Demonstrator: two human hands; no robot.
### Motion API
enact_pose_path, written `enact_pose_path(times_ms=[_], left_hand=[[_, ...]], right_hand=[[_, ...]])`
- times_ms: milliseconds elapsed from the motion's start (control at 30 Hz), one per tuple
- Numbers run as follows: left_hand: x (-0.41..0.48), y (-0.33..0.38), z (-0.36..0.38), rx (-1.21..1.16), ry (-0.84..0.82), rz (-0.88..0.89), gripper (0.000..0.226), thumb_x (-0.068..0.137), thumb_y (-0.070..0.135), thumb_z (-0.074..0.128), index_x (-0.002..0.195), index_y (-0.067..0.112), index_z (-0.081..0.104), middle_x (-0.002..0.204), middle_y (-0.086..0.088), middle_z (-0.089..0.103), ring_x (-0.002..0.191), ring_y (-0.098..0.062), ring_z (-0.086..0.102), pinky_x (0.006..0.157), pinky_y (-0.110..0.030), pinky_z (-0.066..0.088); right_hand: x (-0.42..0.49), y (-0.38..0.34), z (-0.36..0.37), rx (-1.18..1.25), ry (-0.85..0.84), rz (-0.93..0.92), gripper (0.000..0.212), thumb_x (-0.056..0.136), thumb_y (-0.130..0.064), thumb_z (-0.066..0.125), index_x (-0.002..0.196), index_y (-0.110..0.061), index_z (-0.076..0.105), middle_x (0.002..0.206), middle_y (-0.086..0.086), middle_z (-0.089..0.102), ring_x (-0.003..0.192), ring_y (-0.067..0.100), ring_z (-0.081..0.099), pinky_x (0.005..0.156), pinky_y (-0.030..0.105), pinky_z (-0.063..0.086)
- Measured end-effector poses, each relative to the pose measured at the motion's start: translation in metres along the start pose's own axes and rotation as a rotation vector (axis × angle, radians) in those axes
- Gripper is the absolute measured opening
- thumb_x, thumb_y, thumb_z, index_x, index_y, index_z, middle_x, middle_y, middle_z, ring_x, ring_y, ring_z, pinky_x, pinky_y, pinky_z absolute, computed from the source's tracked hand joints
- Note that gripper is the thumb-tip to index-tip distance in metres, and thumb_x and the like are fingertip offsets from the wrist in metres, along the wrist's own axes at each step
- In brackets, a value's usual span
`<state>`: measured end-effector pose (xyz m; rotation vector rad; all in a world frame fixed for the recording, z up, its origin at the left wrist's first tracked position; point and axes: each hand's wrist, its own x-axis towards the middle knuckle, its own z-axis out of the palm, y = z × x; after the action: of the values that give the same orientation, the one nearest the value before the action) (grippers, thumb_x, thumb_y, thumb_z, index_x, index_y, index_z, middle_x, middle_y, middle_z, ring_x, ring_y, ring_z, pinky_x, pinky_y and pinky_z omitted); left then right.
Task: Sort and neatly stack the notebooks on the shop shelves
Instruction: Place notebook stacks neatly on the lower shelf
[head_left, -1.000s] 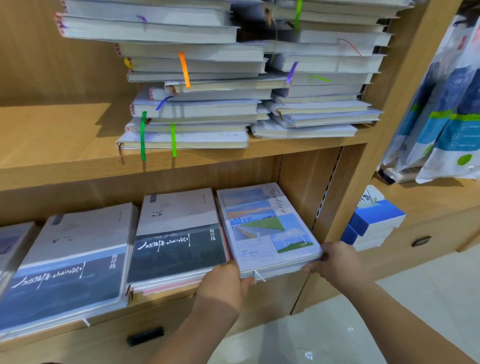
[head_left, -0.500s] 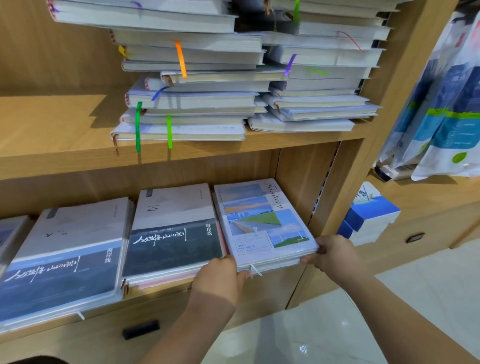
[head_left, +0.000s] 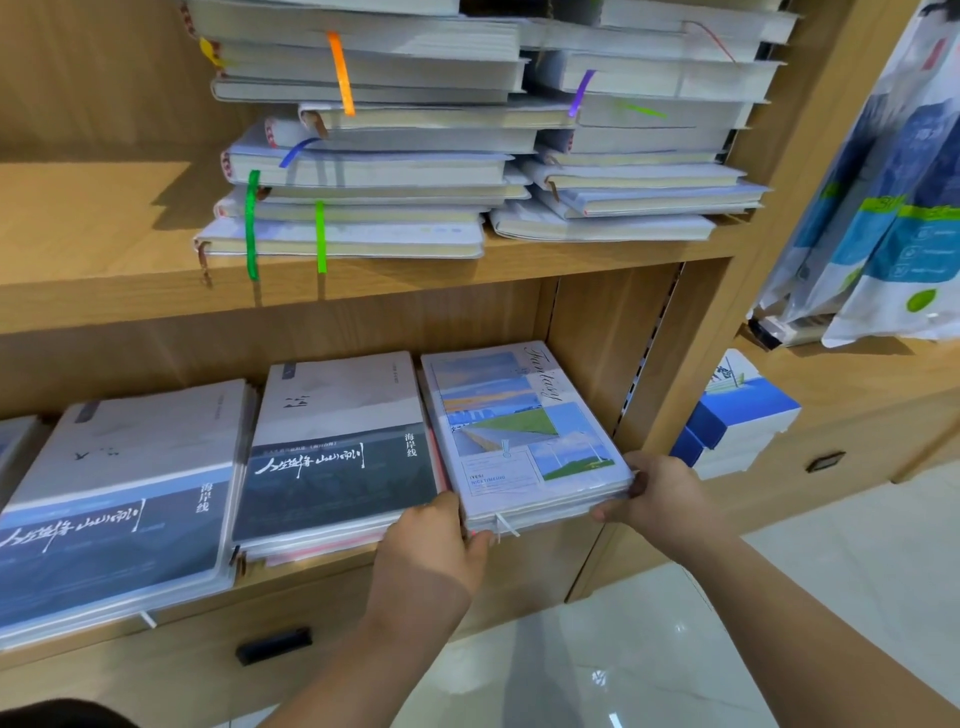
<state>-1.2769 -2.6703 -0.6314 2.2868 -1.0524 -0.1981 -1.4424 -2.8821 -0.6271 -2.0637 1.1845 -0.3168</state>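
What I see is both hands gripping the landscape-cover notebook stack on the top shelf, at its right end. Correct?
Wrong shelf. The head view shows the left hand and right hand gripping the landscape-cover notebook stack on the lower shelf, at its right end; the top shelf holds ribbon-marked notebooks.

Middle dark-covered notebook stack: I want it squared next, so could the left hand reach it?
Probably yes: the left hand lies right beside the dark-covered stack, with nothing between them, though it holds the Fantasy stack.
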Motion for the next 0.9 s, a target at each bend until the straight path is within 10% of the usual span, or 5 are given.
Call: enact_pose_path(times_ms=[300,600,900], left_hand=[[-0.005,0.004,0.008,-0.171,0.026,-0.039,0.036,0.098,0.050,0.060,0.075,0.024,0.048,0.058,0.005,0.056,0.061,-0.019,0.054,0.056,-0.032,0.034],[-0.004,0.008,0.007,-0.143,0.053,-0.058,0.030,0.099,0.047,0.060,0.090,0.018,0.055,0.078,0.001,0.070,0.076,-0.024,0.065,0.064,-0.035,0.047],[-0.002,-0.006,0.006,-0.066,0.034,0.015,0.022,0.089,0.044,0.071,0.095,0.024,0.065,0.078,0.009,0.069,0.075,-0.014,0.065,0.068,-0.033,0.054]], right_hand=[[-0.009,-0.001,-0.007,0.139,-0.060,-0.080,0.036,0.082,-0.042,0.083,0.112,-0.027,0.070,0.076,-0.021,0.071,0.068,-0.005,0.064,0.057,0.012,0.046],[-0.006,-0.002,-0.004,0.089,-0.020,-0.053,0.044,0.085,-0.040,0.081,0.120,-0.017,0.067,0.094,-0.004,0.071,0.085,0.018,0.068,0.078,0.040,0.061],[-0.001,0.005,0.008,0.047,0.006,0.006,0.052,0.072,-0.024,0.093,0.114,-0.026,0.065,0.096,-0.015,0.067,0.091,0.007,0.063,0.070,0.023,0.051]])
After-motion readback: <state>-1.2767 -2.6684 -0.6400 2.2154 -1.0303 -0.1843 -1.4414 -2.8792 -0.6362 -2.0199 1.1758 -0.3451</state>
